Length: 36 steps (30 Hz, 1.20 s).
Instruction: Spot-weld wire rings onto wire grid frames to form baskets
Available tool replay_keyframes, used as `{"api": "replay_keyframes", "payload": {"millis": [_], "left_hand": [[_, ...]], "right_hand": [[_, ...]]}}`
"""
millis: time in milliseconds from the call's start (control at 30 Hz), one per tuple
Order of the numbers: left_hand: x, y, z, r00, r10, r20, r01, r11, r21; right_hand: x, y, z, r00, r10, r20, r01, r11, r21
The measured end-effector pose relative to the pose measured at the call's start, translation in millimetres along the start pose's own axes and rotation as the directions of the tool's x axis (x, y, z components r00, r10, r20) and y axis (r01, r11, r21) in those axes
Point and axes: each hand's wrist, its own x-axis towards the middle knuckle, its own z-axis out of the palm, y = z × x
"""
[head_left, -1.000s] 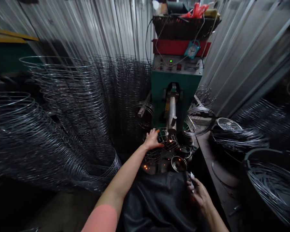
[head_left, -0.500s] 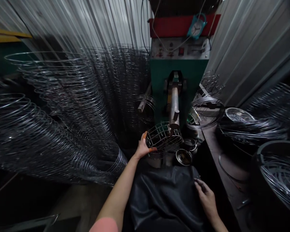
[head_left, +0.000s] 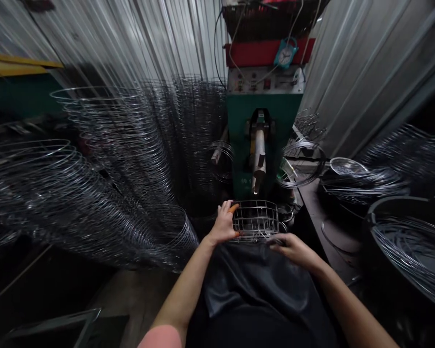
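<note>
Your wire basket is held just below the welder's ram, above your black apron. Your left hand grips the basket's end, fingers spread around the wires. Your right hand curls narrowly at its near edge; whether those fingers hold anything can't be told.

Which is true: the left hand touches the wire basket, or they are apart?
Touching, the head view shows the left hand clasping the side of the wire basket.
</note>
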Motion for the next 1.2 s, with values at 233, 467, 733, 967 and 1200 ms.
{"api": "replay_keyframes", "payload": {"millis": [233, 467, 733, 967, 1200], "left_hand": [[9.1, 39.6, -0.7, 0.997, 0.037, 0.064, -0.041, 0.998, 0.055], [25.3, 37.1, -1.9, 0.991, -0.003, 0.132, 0.002, 1.000, 0.011], [41.3, 26.4, -4.0, 0.989, -0.034, 0.146, 0.040, 0.998, -0.039], [59.0, 12.7, -4.6, 0.991, -0.032, 0.129, 0.040, 0.998, -0.058], [75.3, 11.3, -12.6, 0.990, -0.008, 0.139, 0.018, 0.998, -0.065]], "right_hand": [[49.4, 1.5, 15.2, 0.967, -0.088, -0.240, -0.054, 0.846, -0.530], [42.2, 14.1, 2.5, 0.985, -0.171, -0.020, 0.133, 0.827, -0.546], [62.2, 8.9, -5.9, 0.996, -0.092, 0.019, 0.086, 0.821, -0.565], [80.1, 11.4, -12.7, 0.991, -0.132, 0.005, 0.108, 0.792, -0.600], [94.6, 11.5, -19.2, 0.985, -0.166, -0.041, 0.106, 0.781, -0.616]]}}
